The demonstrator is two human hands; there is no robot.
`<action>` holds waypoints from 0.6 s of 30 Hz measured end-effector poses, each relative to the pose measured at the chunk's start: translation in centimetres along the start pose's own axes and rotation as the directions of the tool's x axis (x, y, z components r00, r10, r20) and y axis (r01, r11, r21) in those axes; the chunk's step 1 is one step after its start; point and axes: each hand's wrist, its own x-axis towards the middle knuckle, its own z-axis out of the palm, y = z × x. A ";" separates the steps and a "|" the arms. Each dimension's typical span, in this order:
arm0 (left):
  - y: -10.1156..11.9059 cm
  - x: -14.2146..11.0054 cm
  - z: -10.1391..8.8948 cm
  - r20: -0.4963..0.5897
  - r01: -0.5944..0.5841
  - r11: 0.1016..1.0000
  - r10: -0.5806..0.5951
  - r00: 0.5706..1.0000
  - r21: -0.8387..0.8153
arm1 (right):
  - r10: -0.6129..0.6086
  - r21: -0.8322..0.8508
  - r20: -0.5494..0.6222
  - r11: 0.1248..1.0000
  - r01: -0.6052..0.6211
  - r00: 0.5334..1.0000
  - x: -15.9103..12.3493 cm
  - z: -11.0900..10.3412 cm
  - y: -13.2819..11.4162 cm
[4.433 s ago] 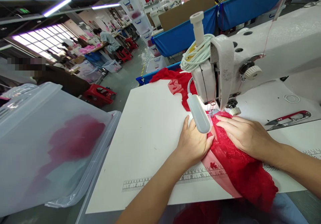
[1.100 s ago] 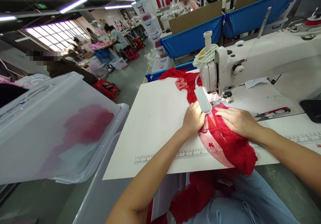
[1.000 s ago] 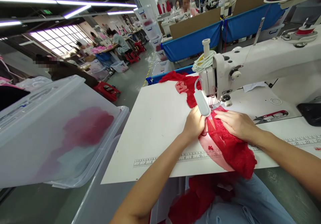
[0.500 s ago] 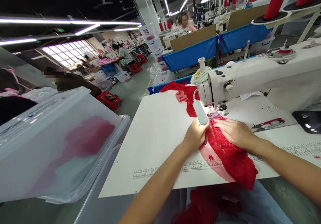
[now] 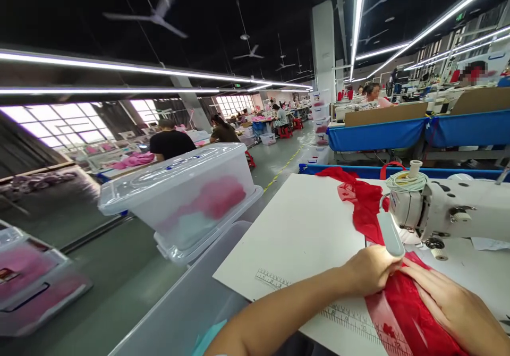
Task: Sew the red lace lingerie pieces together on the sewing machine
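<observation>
Red sheer lace fabric (image 5: 428, 313) lies under the needle area of a white sewing machine (image 5: 474, 204), with a paler pink strip along its left side. My left hand (image 5: 368, 271) pinches the fabric's edge just below the small grey lamp (image 5: 390, 234), which hides some fingertips. Against the right part of the cloth lies my right hand (image 5: 450, 297), its fingers stretched out flat and pointing toward the needle. The needle and presser foot are hidden behind the lamp and hands. More red fabric (image 5: 364, 207) trails behind the machine head.
The white tabletop (image 5: 306, 234) carries a printed ruler (image 5: 346, 319) near its front edge. Left of it stands a lidded clear bin (image 5: 199, 191) with pink contents. Another clear bin (image 5: 35, 287) sits at far left. Blue cloth-fronted stations (image 5: 378, 135) and several people are beyond.
The view has swung left and up, so the machine and hands appear farther right and lower. My hands remain at the fabric near the needle.
</observation>
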 end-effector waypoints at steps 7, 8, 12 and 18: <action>3.8 -7.2 -3.9 0.250 0.300 0.858 -0.208 0.946 -0.418 | -0.076 -0.065 -0.006 0.995 0.076 0.997 -0.7 0.2 0.8; 4.3 -8.5 -4.7 0.335 0.356 0.813 -0.212 0.918 -0.461 | -0.082 -0.057 0.000 0.995 0.082 0.997 -0.7 0.2 1.1; 5.8 -11.5 -7.1 0.449 0.492 0.641 -0.246 0.859 -0.589 | -0.097 0.007 -0.059 0.995 0.097 0.994 0.3 -1.3 1.0; 8.0 -9.4 -5.3 -0.239 -0.026 0.842 -0.123 0.963 -0.539 | -0.165 0.242 0.015 0.958 0.156 0.986 0.3 -4.2 -6.7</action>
